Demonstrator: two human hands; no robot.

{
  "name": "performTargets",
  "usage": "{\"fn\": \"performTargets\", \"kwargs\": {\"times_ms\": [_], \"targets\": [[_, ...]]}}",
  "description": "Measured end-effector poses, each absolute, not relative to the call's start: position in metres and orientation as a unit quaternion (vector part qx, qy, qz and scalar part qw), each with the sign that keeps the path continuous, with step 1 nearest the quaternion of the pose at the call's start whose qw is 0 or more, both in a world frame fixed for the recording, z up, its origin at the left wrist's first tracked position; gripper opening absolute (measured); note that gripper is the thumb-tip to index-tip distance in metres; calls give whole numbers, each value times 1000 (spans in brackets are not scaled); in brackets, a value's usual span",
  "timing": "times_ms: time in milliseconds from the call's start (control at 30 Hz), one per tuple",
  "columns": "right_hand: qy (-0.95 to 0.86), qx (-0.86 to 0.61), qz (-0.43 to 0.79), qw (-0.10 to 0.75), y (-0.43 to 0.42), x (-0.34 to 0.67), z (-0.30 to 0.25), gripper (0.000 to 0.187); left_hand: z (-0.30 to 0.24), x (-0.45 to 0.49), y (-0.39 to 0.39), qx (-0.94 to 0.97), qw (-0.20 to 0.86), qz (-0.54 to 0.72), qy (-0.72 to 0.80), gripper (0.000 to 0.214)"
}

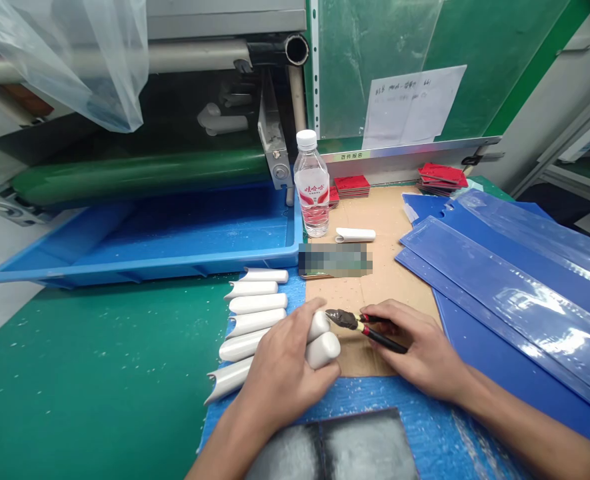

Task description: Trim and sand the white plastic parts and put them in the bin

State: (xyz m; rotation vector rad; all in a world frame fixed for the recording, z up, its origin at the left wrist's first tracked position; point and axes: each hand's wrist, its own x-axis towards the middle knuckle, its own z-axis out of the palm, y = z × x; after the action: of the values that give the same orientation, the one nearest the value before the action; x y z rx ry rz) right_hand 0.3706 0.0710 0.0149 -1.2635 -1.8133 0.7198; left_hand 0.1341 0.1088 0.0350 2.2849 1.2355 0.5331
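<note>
My left hand (287, 363) is closed around white plastic pieces, with two rounded ends, an upper (319, 326) and a lower one (323, 350), sticking out past the fingers. My right hand (419, 343) grips a pair of cutting pliers (375, 328) with black and red handles. The dark jaws of the pliers point left and reach the upper white end; whether they touch it I cannot tell. Left of my left hand, several similar white trough-shaped pieces (257, 323) lie in a column. One more white piece (355, 235) rests farther back on the cardboard (375, 287).
A water bottle (313, 187) stands behind the cardboard, beside a blue tray (175, 263) under a green roller (145, 175). Red stacks (352, 187) sit at the back. Blue sheets (505, 300) cover the right side. A dark panel (359, 443) lies at the front edge.
</note>
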Motion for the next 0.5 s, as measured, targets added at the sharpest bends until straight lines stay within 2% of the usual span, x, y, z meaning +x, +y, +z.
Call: {"fn": "performTargets", "kwargs": {"times_ms": [67,100,300,400,500], "targets": [[-712,-498,294,399,70,371,15,37,35,133,109,830,238,225,451,77],[-710,-498,297,400,70,371,15,38,35,132,109,826,233,246,450,77],[-707,-497,298,404,72,372,16,33,38,128,111,813,204,335,431,47],[-711,-487,303,406,72,372,17,31,38,126,113,810,193,356,424,46],[-729,-462,298,408,70,373,18,38,37,125,113,812,182,360,421,47]]}}
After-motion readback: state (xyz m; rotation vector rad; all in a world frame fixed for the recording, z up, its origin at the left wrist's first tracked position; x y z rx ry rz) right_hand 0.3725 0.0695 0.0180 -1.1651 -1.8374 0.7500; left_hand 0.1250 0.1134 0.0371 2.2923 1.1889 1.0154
